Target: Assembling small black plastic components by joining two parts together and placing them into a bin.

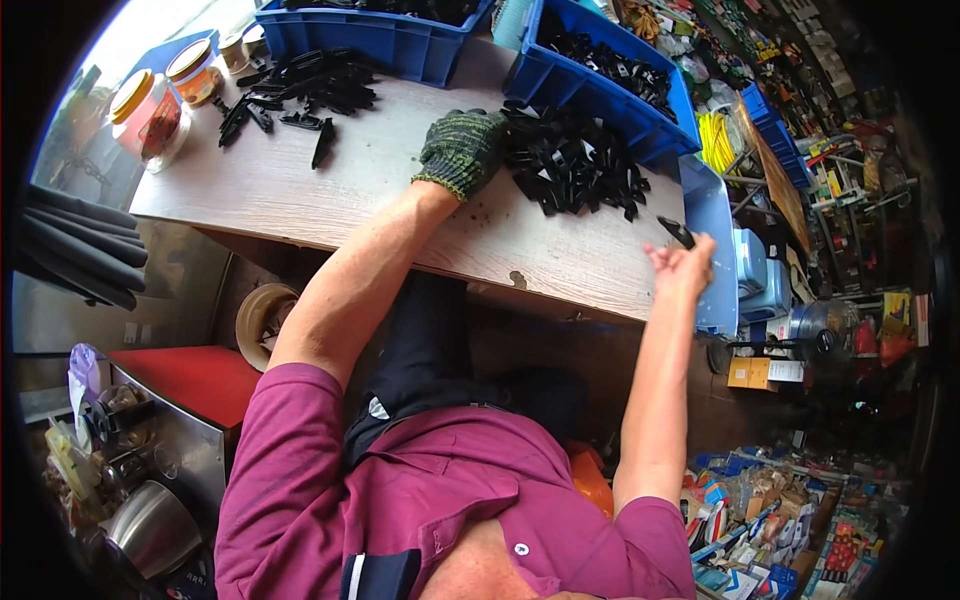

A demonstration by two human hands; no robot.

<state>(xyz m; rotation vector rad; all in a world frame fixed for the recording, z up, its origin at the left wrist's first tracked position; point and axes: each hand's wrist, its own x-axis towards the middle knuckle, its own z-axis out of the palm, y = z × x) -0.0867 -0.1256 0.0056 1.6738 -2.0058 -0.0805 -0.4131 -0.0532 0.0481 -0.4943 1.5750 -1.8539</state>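
Note:
My left hand, in a dark green knitted glove, rests at the left edge of a pile of small black plastic parts. Its fingers are curled under, and whatever they hold is hidden. Out at the table's right end is my bare right hand, closed on one black plastic part. That hand is beside the rim of a light blue bin standing against the table edge. Longer black parts lie in a loose heap at the far left of the table.
Two blue crates of black parts stand along the back of the pale wooden table. Jars with lids stand at the left corner. A red-topped cabinet is below left; crowded shelves of goods line the right.

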